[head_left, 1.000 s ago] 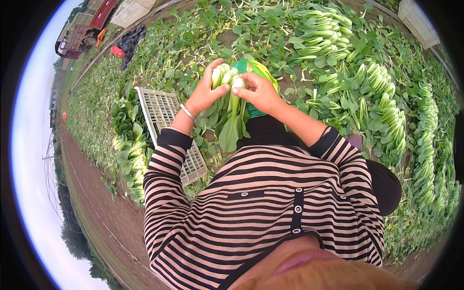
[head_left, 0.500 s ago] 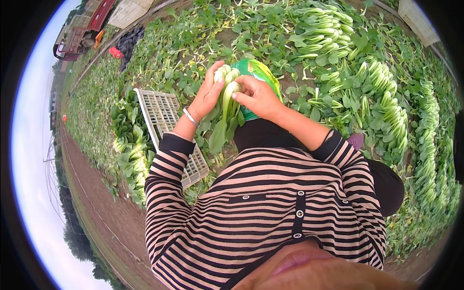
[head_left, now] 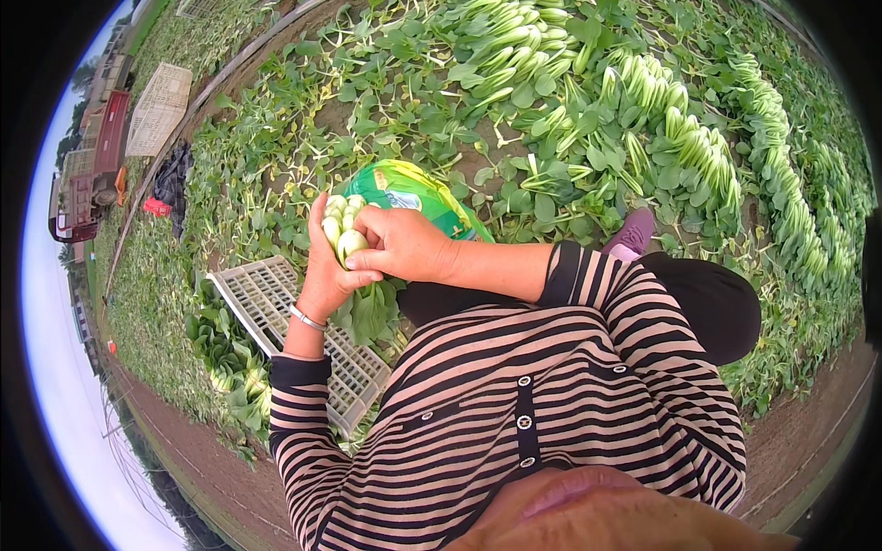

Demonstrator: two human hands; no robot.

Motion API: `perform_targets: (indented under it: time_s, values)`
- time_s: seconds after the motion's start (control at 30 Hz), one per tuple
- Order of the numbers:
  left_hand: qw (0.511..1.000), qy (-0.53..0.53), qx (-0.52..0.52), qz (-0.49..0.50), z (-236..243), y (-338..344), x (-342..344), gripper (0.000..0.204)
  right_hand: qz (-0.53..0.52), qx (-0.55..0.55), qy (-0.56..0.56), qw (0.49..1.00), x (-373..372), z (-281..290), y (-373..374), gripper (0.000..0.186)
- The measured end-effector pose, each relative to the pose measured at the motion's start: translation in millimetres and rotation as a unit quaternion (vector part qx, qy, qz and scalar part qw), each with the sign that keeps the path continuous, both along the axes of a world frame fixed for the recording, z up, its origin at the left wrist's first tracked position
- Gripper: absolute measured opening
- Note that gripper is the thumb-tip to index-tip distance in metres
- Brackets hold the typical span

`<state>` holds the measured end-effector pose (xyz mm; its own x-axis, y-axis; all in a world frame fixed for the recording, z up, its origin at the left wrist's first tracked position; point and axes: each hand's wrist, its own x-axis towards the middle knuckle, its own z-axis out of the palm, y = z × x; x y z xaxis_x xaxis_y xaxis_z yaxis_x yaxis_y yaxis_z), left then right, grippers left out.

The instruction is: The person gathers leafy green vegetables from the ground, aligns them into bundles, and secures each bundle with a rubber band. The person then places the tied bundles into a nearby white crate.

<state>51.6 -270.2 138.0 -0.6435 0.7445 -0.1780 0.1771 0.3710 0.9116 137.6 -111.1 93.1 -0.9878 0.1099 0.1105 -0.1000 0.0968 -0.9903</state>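
A bunch of bok choy [head_left: 372,312] is held in front of me, its pale stem ends pointing up and away and its green leaves hanging below. My left hand [head_left: 322,275] wraps round the bunch from the left. From the right, my right hand [head_left: 402,246] grips a stem end at the top, thumb close to the left hand's fingers. Just beyond the hands a green and yellow plastic sheet or bag [head_left: 418,188] lies over my lap. Left of my left forearm stands a pale plastic crate [head_left: 246,292], with more bok choy [head_left: 234,367] at its far side.
Rows of cut bok choy [head_left: 703,151] lie on the ground to the right. Leafy plants and loose leaves [head_left: 276,124] cover the soil ahead. My purple shoe [head_left: 632,234] shows at the right. Far left are another crate [head_left: 158,108], dark cloth [head_left: 172,174] and a red truck [head_left: 110,133].
My right hand has moved in over the bunch's stem ends, and the bunch now tilts with its stem ends more toward view. The whole view has shifted and turned.
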Motion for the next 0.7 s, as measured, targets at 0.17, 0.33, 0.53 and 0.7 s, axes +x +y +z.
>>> perform_targets:
  time_s: [0.17, 0.33, 0.53, 0.7]
  values:
    - [0.997, 0.046, -0.057, 0.030, -2.5, 3.7, -1.3, 0.112, 0.034, -0.041, -0.007, 0.999, -12.5, -6.5, 6.3, 0.041]
    - [0.991, 0.082, -0.082, 0.069, -3.7, 10.9, 1.8, 0.119, 0.097, -0.132, -0.019, 0.986, -22.2, -25.3, 63.2, 0.033]
    - [0.990, 0.049, -0.078, 0.103, -13.5, 10.7, -1.0, 0.122, -0.278, -0.310, -0.158, 0.895, -40.5, -205.2, 212.0, 0.020]
    - [0.989, 0.032, -0.081, 0.116, -19.5, 15.7, -4.0, 0.123, -0.496, -0.230, -0.188, 0.816, -39.2, -301.6, 349.9, 0.027]
